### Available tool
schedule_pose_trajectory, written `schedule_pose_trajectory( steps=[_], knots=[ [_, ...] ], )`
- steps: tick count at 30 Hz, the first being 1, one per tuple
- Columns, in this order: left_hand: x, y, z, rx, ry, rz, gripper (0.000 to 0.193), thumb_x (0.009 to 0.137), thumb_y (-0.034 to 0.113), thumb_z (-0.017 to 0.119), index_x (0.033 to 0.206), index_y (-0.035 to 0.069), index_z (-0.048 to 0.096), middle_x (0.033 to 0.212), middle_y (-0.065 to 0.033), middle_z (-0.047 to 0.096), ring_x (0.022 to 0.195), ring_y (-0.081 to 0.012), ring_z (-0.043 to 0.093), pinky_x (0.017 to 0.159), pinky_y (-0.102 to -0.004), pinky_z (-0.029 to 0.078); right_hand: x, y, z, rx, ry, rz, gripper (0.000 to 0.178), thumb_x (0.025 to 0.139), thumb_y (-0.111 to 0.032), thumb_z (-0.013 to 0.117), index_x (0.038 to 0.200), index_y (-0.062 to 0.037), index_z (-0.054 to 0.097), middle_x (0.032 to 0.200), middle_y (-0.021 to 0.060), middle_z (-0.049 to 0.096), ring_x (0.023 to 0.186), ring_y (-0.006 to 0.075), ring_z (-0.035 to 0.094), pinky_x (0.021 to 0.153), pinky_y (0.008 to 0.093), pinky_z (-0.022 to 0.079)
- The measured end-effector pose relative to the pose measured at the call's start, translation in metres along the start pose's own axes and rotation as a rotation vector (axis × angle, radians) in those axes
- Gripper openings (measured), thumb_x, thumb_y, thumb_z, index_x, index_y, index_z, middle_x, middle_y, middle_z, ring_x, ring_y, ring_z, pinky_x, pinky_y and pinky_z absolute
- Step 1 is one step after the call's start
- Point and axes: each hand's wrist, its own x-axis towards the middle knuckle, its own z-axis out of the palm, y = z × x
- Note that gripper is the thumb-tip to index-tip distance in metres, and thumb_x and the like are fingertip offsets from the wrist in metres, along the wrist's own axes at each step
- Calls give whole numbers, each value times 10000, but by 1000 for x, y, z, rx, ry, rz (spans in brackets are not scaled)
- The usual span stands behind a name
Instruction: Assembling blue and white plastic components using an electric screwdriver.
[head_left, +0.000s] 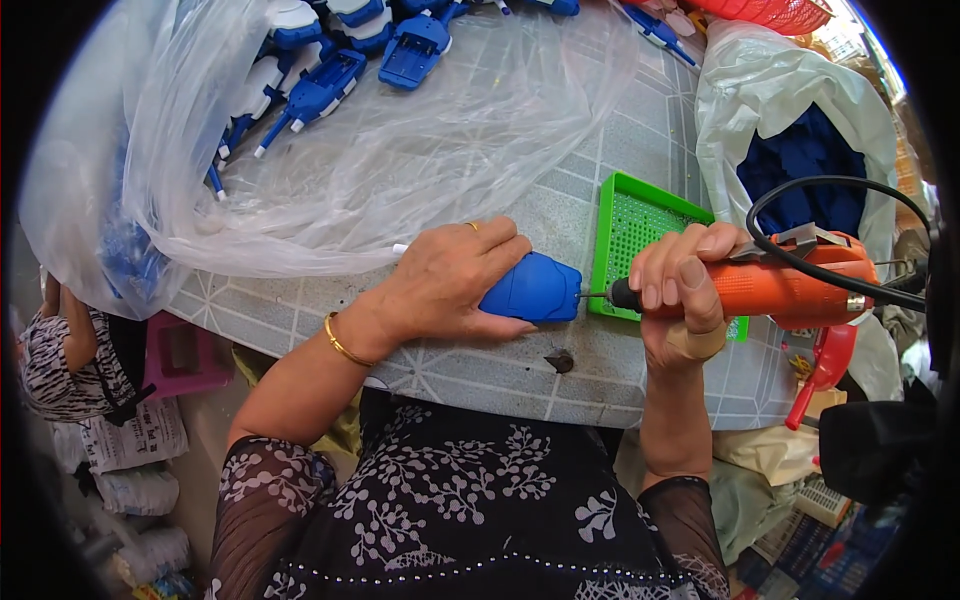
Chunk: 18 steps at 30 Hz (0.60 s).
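Note:
My left hand [450, 275] is closed around a blue plastic housing [537, 287] and holds it against the table. A white tip [400, 249] pokes out on the hand's far side. My right hand [685, 290] grips an orange electric screwdriver [785, 282], which lies level and points left. Its thin bit [594, 295] meets the right end of the housing; whether it sits in a screw is too small to tell. Behind the bit stands a green perforated tray [607, 225] with small dark bits in it, perhaps screws.
A clear plastic bag [400, 190] spreads over the left and back, with several blue-and-white housings [415, 50] beyond. At right, a white sack [735, 120] holds blue parts [805, 165]. A black cable [840, 180] loops over the screwdriver. A red-handled tool [827, 365] hangs near the table's right edge.

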Motion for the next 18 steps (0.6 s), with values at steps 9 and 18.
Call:
schedule_pose_trajectory(
  steps=[9,18],
  knots=[
    [1,3,1,-10,17,13,606,669,418,843,1095,57,608,963,-98,575,807,-309,639,686,-420,514,-5,8,1,-6,1,-28,277,876,29,646,1024,-102,452,705,35,503,523,134,488,537,330,485],
    [11,6,1,35,45,64,667,658,443,855,1165,75,626,1004,-101,600,822,-307,653,696,-412,525,-9,11,4,-63,-71,-12,221,867,38,630,934,-89,463,735,50,496,565,144,502,543,297,466]
  ],
)
